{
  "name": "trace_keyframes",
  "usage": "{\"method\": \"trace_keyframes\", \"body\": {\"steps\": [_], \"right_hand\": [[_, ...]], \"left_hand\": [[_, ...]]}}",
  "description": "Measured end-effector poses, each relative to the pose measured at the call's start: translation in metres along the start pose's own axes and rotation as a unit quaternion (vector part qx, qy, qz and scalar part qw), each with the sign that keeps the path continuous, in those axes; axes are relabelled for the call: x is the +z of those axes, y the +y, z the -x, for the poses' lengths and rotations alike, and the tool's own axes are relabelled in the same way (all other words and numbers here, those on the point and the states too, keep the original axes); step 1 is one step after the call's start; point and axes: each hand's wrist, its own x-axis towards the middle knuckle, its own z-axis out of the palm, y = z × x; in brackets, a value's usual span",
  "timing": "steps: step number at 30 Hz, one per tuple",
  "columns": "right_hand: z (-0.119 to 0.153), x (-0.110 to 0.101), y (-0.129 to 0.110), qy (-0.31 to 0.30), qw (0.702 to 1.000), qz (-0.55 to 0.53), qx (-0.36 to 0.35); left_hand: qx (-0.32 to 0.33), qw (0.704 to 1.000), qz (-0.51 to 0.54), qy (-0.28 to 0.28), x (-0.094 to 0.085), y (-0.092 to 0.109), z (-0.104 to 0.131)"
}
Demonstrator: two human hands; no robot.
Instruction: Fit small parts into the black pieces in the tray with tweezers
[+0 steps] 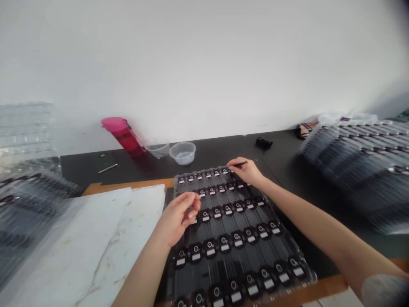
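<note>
A clear plastic tray [220, 226] lies on the dark table, with rows of small black parts, each marked by a ring and a white label. Over its left side is my left hand [183, 215], its fingers curled around small items too tiny to make out. My right hand [246, 170] pinches a thin dark tool [240, 164] at the tray's far right corner, near the back row of parts. Beyond the tray stands a round clear tub [183, 153] holding many small pale pieces.
A pink bottle [124, 136] leans by the wall beside a clear container [158, 150]. A metal rod [108, 168] lies at left, near white sheets [105, 238]. Stacked clear trays stand left [28, 213] and right [354, 166]. A black object [263, 143] sits behind.
</note>
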Motion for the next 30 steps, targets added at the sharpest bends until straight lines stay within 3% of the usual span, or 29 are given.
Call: {"method": "trace_keyframes", "body": {"steps": [30], "right_hand": [[0.0010,-0.0002,0.0001,-0.003,1.000,-0.014,-0.009]], "left_hand": [[-0.016,0.999,-0.036,-0.015,0.0033,0.0003,0.0000]]}}
